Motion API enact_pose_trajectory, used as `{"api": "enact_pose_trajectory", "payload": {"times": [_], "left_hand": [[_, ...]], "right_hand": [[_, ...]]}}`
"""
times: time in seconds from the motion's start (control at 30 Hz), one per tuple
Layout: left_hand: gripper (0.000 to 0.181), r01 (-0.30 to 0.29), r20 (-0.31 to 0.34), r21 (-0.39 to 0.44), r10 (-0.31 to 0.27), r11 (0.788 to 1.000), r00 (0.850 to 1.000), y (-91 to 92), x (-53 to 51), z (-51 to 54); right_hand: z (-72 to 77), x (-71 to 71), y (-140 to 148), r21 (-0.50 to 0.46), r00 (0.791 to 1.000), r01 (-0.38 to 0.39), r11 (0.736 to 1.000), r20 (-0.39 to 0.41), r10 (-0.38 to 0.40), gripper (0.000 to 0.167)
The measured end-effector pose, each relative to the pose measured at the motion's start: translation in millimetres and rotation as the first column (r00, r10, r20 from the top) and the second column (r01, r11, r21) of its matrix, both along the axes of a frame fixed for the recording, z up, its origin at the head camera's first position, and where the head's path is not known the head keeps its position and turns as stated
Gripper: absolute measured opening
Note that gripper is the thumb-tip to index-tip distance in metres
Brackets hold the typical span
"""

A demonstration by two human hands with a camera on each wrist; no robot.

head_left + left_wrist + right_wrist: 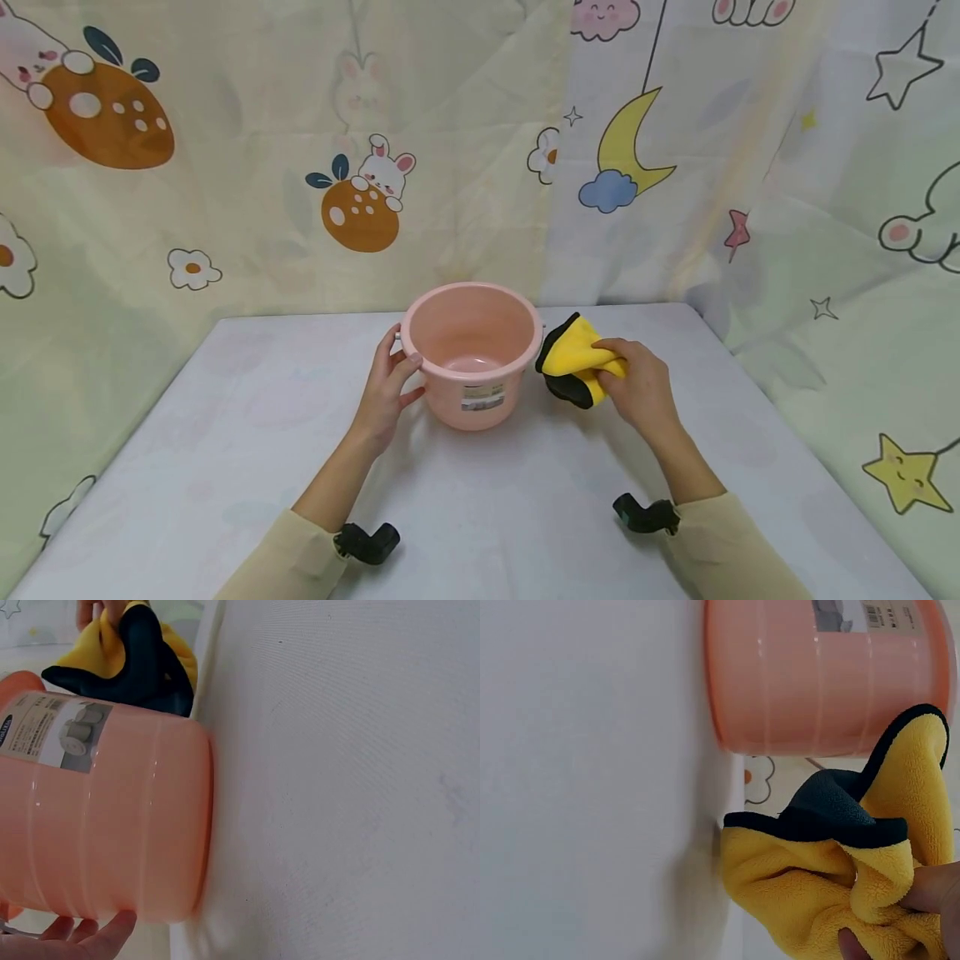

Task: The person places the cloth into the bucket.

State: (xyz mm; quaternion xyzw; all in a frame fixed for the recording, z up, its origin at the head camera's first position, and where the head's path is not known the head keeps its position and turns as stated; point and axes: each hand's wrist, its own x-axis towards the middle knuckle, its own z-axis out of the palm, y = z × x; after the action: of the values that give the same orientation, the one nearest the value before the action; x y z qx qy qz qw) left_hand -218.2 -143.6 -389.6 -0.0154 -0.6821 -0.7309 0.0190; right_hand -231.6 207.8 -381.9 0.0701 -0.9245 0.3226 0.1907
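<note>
A pink plastic bucket [471, 400] with a printed label stands upright on the white table. My left hand [386, 385] grips its left side, thumb at the rim and fingers along the outer wall. In the left wrist view, fingertips [116, 930] touch the bucket wall. To the right of the bucket, my right hand [641, 383] pinches a yellow cloth [577, 348] with black edging and a dark grey side. The bunched cloth [802, 889] hangs beside the bucket in the right wrist view. Part of the right hand is hidden by its folds.
The white table [495, 517] stretches out in front of the bucket, its back edge just behind it. A patterned curtain [465, 208] hangs behind and along the sides. A black device [367, 543] is worn at the left wrist, another [645, 512] at the right.
</note>
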Motion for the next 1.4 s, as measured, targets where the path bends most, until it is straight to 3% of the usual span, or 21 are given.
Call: {"api": "enact_pose_trajectory", "payload": {"times": [0.5,0.83,1.03,1.4], "left_hand": [[0.073,-0.003,-0.004,-0.007,0.003,1.000,1.000,1.9,0.6,-0.3],[0.072,-0.003,-0.011,0.009,0.003,1.000,1.000,0.0,-0.2,0.0],[0.073,0.005,-0.003,0.011,-0.005,1.000,1.000,0.6,-1.7,0.1],[0.072,-0.009,-0.006,0.014,0.009,1.000,1.000,0.4,-0.2,-0.9]], "right_hand": [[30.8,5.7,8,-0.092,0.993,0.087,0.992,-0.068,-0.093,0.036],[57.0,4.8,8,-0.133,0.983,0.077,0.988,-0.157,-0.097,0.035],[67.5,7.7,6,-0.169,0.985,0.071,0.983,-0.144,-0.096,0.037],[88.2,8.5,-9,-0.136,0.970,0.041,0.990,-0.234,-0.073,0.035]]}}
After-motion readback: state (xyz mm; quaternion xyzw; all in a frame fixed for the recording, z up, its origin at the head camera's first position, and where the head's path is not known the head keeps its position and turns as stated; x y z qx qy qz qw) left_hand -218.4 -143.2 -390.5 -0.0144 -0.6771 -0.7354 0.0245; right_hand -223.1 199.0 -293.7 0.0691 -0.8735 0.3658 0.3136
